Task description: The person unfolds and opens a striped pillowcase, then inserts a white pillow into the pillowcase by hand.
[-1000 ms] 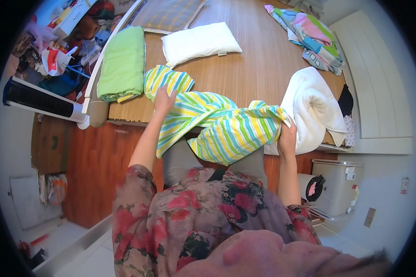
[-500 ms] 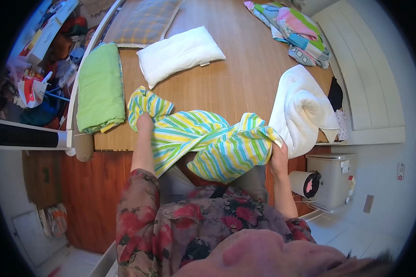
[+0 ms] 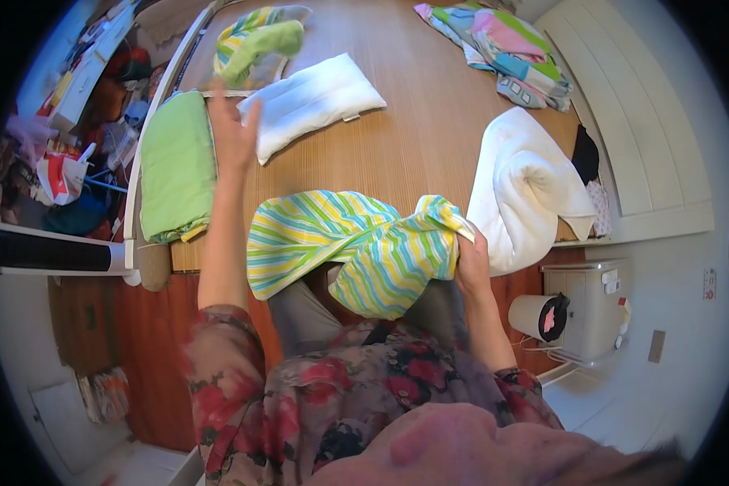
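Note:
My left hand [image 3: 236, 134] is stretched forward over the left side of the wooden board, fingers spread, with nothing in it. Just beyond it is a yellow, green and blue striped cloth piece with a plain green side [image 3: 259, 49], blurred and over the plaid pillow [image 3: 255, 79]; whether it touches the pillow I cannot tell. My right hand [image 3: 471, 259] grips the right end of a striped cloth [image 3: 324, 235], which lies twisted across the board's near edge and my lap. A white pillow [image 3: 316, 105] lies to the right of my left hand.
A folded green cloth [image 3: 174, 166] lies along the board's left edge. Right of the striped cloth is a rolled white blanket [image 3: 530, 194]. A bundle of colourful bedding [image 3: 514, 49] sits at the far right. A bin [image 3: 530, 317] stands on the floor at right.
My left hand has let go of a striped piece and moved forward; that piece is now far off over the plaid pillow. My right hand keeps its hold on the other striped cloth.

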`<state>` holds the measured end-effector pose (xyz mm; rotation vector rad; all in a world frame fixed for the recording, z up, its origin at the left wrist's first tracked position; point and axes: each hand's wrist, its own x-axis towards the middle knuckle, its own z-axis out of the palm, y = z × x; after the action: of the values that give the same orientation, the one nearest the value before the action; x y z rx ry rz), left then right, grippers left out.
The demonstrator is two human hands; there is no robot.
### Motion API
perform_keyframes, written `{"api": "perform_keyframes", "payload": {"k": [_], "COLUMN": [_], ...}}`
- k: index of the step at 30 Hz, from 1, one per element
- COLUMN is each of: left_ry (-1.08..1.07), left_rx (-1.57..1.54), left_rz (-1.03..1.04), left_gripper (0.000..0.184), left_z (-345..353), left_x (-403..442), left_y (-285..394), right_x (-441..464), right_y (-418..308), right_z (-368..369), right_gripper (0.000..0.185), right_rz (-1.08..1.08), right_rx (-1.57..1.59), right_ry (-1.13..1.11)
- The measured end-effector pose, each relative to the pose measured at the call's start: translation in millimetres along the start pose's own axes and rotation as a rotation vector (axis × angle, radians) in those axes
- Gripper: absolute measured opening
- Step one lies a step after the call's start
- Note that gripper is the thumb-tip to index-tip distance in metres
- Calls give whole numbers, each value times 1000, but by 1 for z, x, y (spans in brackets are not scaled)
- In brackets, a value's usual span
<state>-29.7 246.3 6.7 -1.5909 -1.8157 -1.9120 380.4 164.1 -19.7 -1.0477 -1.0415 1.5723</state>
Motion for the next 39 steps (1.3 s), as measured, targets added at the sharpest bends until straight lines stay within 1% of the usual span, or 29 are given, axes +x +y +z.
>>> {"api": "perform_keyframes", "payload": {"k": [1, 3, 5, 6, 9, 10, 11, 12, 13, 15, 16, 17, 18, 19, 20, 21, 22, 23, 25, 27, 29, 30, 31, 33, 34, 35, 37, 38, 39], "left_ry": [-243, -685, -991, -1011, -996, -953, -904, -756, -752, -830, -715, -717, -680, -642, -604, -579, -550, -520, -505, -491, -407, -401, -394, -367, -348, -329, -224, -143, -183], "left_rx": [-129, -388, -264, -275, -216, -283, -346, -466, -452, -441, -381, -368, -409, -451, -463, -499, -515, -531, -504, -478, -463, -455, -447, -472, -491, -508, -473, -450, -476], "left_rz": [-65, -355, -198, -210, -127, -233, -340, -346, -339, -439, -393, -386, -477, -569, -589, -565, -583, -599, -572, -544, -499, -483, -472, -408, -397, -386, -311, -268, -218], "left_gripper": [80, 87, 97, 97, 102, 105, 108, 84, 84, 43, 14, 14, 14, 14, 14, 12, 12, 12, 12, 12, 14, 15, 16, 17, 17, 17, 17, 19, 23], "left_z": [7, 24, 21, 19, 16, 13, 12, 13, 11, 2, -2, -7, -10, -12, -14, -16, -21, -27, -36, -46, -53, -60, -67, -80, -89, -99, -116, -128, -141], "left_x": [-21, -81, -130, -153, -193, -199, -205, -209, -206, -192, -187, -180, -175, -170, -165, -158, -147, -134, -111, -91, -73, -63, -54, -40, -33, -27, -24, -24, -21], "left_y": [4, 35, 85, 103, 137, 144, 150, 157, 156, 158, 169, 177, 183, 186, 188, 186, 195, 204, 215, 225, 235, 241, 248, 266, 269, 272, 292, 295, 297], "right_x": [-1, -2, -3, -6, -10, -11, -12, -12, -13, -19, -21, -22, -22, -21, -17, -14, -11, -10, -6, 3, 10, 13, 5, -13, -18, -21, -25, -27, -30], "right_y": [0, 3, 4, 2, 6, 7, 6, 3, 1, -2, -5, -7, -9, -8, -6, -2, 7, 17, 42, 70, 85, 100, 94, 77, 60, 56, 51, 48, 42], "right_z": [1, 0, 0, 4, 14, 17, 20, 24, 29, 39, 41, 42, 41, 37, 32, 26, 20, 15, 4, -6, -14, -17, -14, -6, 1, 2, 6, 7, 9], "right_gripper": [28, 27, 25, 24, 22, 21, 21, 20, 20, 20, 21, 21, 26, 26, 28, 30, 33, 33, 32, 35, 39, 44, 44, 52, 65, 65, 72, 72, 70], "right_rz": [8, 8, 29, 7, -49, -71, -73, -120, -173, -196, -197, -198, -264, -269, -242, -214, -200, -209, -143, -165, -94, -80, -83, -89, 19, 12, 57, 52, 62], "right_rx": [6, -51, -75, -122, -234, -298, -296, -397, -491, -415, -462, -511, -517, -504, -594, -684, -662, -653, -706, -742, -1002, -986, -977, -714, -806, -802, -351, -345, -320], "right_ry": [16, -1, 12, -39, -153, -223, -226, -316, -408, -391, -444, -496, -512, -512, -609, -705, -764, -762, -822, -804, -929, -965, -964, -1113, -1208, -1213, -1288, -1292, -1324]}}
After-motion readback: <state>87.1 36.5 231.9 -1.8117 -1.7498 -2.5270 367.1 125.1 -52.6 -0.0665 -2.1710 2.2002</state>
